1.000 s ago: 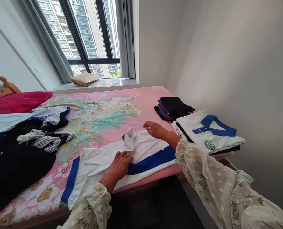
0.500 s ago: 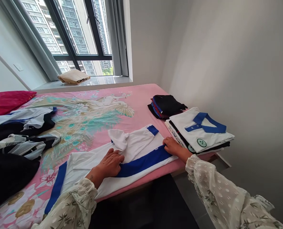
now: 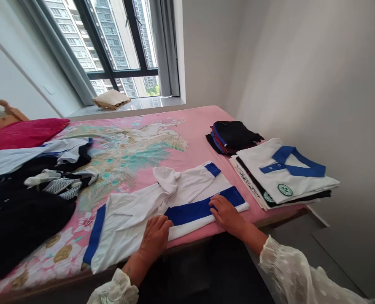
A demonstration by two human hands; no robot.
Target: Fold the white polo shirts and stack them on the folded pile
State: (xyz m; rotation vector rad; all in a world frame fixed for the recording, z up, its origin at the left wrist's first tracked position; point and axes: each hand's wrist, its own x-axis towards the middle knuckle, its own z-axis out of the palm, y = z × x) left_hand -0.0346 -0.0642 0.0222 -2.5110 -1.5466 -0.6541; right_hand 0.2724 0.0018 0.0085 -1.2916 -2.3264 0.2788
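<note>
A white shirt (image 3: 136, 211) with blue trim lies partly folded along the front edge of the bed. One sleeve with a blue cuff (image 3: 212, 169) is laid across it, and a broad blue band (image 3: 190, 211) runs along the folded near side. My left hand (image 3: 157, 234) is on the shirt's near edge at the band's left end, its fingers curled over the cloth. My right hand (image 3: 227, 214) rests on the right part of the band with fingers slightly apart, palm down.
Folded white and black polo shirts (image 3: 280, 185) are stacked at the right. Behind them sits a pile of folded dark clothes (image 3: 234, 137). Loose clothes (image 3: 41, 202) heap at the left, near a red pillow (image 3: 29, 131). A floral sheet (image 3: 200, 122) covers the bed.
Both hands have drawn nearer to me along the shirt, the right one also moving inward from the band's right end. My view has shifted a little left.
</note>
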